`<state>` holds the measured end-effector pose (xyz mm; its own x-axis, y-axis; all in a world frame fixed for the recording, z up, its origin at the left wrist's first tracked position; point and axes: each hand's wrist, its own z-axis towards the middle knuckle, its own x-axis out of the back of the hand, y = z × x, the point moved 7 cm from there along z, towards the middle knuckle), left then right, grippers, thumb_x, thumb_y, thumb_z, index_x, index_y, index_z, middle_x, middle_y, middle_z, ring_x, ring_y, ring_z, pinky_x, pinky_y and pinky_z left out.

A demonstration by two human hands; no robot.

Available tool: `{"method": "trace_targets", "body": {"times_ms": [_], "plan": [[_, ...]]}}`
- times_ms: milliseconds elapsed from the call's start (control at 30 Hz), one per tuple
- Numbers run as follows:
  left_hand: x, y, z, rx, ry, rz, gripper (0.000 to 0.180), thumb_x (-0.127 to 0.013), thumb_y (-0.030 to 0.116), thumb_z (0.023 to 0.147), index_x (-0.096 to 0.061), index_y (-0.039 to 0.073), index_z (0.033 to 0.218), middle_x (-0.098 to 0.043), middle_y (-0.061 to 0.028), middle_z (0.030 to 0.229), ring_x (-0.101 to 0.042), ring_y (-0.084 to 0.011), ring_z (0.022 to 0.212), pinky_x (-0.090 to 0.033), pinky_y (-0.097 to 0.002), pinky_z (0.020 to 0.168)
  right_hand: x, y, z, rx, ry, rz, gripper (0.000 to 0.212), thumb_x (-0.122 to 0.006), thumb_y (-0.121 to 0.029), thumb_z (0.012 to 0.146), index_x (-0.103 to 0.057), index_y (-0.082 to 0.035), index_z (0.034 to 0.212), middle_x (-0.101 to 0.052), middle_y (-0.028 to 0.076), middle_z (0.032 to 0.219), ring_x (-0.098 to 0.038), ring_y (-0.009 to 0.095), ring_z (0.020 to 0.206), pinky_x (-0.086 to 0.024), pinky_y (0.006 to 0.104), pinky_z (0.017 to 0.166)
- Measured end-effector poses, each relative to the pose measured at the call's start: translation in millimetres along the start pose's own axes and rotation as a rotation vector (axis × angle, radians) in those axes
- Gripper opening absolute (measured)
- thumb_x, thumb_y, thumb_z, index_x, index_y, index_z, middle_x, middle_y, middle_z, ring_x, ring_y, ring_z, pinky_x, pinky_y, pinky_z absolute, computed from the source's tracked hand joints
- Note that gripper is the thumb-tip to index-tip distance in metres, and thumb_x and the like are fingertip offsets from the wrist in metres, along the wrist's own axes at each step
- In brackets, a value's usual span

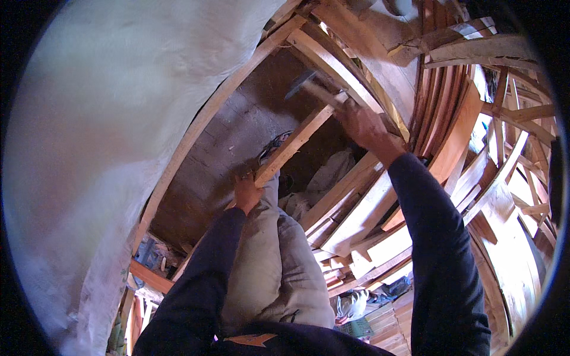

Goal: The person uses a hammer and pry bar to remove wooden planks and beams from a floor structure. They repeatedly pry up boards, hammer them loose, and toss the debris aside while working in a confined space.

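Observation:
A long, narrow wooden batten (300, 141) slants across the middle, in front of my legs (255, 255). My left hand (248, 193) is closed around its lower part. Close by the batten's upper end, my right hand (363, 126) grips a hammer (317, 93) by its pale handle. The hammer's head points left and is smeared by motion. Whether my right hand also touches the batten, I cannot tell. Both arms are in dark sleeves, the right one stretched farther forward.
White sheeting (107, 101) fills the left side, edged by a curved wooden strip (205, 113). Stacked boards (445, 113) and a jumble of timber pieces (356, 219) lie to the right. A brown panel (237, 118) is beyond my left hand. A white bag (351, 304) rests low, near the boards.

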<state>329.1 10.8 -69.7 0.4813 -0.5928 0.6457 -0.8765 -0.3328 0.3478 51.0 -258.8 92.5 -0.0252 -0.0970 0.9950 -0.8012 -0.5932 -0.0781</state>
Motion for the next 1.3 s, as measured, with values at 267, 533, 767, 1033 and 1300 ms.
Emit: {"method": "trace_targets", "body": {"times_ms": [267,533,767,1033,1300], "plan": [[28.5,27.5,-3.3,-0.003,-0.005,-0.065,0.058,-0.073,0.03,0.068,-0.054,0.005,0.118,-0.063,-0.019,0.107,-0.055,-0.0416,0.104,-0.033,-0.0521,0.102,-12.8,-42.5,-80.0,-0.73,-0.431,0.841,0.047,-0.052,-0.042,0.094,-0.051,0.003,0.109,-0.061,0.026,0.073,-0.063,0.042,0.072,-0.047,0.0474,0.063],[34.3,30.9,2.3,0.069,-0.089,0.074,0.065,-0.078,0.028,0.064,-0.054,0.007,0.121,-0.062,-0.0219,0.109,-0.055,-0.0403,0.105,-0.039,-0.0498,0.096,-14.9,3.9,-117.5,-0.828,-0.281,1.013,0.043,-0.056,-0.04,0.091,-0.053,0.002,0.102,-0.058,0.021,0.066,-0.06,0.036,0.061,-0.046,0.0433,0.057],[16.9,13.2,6.5,0.177,-0.326,-0.033,0.071,-0.078,0.029,0.065,-0.051,0.005,0.125,-0.06,-0.0235,0.11,-0.057,-0.0411,0.103,-0.046,-0.0469,0.089,-91.0,11.7,-145.4,-1.216,0.269,1.222,0.039,-0.054,-0.035,0.094,-0.058,0.004,0.098,-0.054,0.007,0.062,-0.051,0.016,0.058,-0.043,0.0343,0.056],[13.0,13.9,4.7,0.143,-0.279,-0.006,0.072,-0.077,0.033,0.067,-0.05,0.0,0.125,-0.059,-0.0263,0.111,-0.057,-0.0426,0.103,-0.047,-0.0469,0.087,-112.5,-1.7,-145.2,-1.351,0.112,1.226,0.043,-0.054,-0.04,0.094,-0.058,0.002,0.096,-0.056,0.011,0.066,-0.053,0.022,0.058,-0.043,0.0391,0.057],[-3.3,-3.7,5.3,0.056,-0.212,-0.022,0.074,-0.075,0.04,0.068,-0.05,0.0,0.124,-0.058,-0.0264,0.113,-0.057,-0.0426,0.103,-0.047,-0.048,0.086,-21.4,-60.7,-132.1,-0.324,-0.479,0.788,0.04,-0.047,-0.039,0.093,-0.042,-0.008,0.118,-0.064,0.02,0.077,-0.064,0.039,0.067,-0.053,0.0486,0.062]]}}
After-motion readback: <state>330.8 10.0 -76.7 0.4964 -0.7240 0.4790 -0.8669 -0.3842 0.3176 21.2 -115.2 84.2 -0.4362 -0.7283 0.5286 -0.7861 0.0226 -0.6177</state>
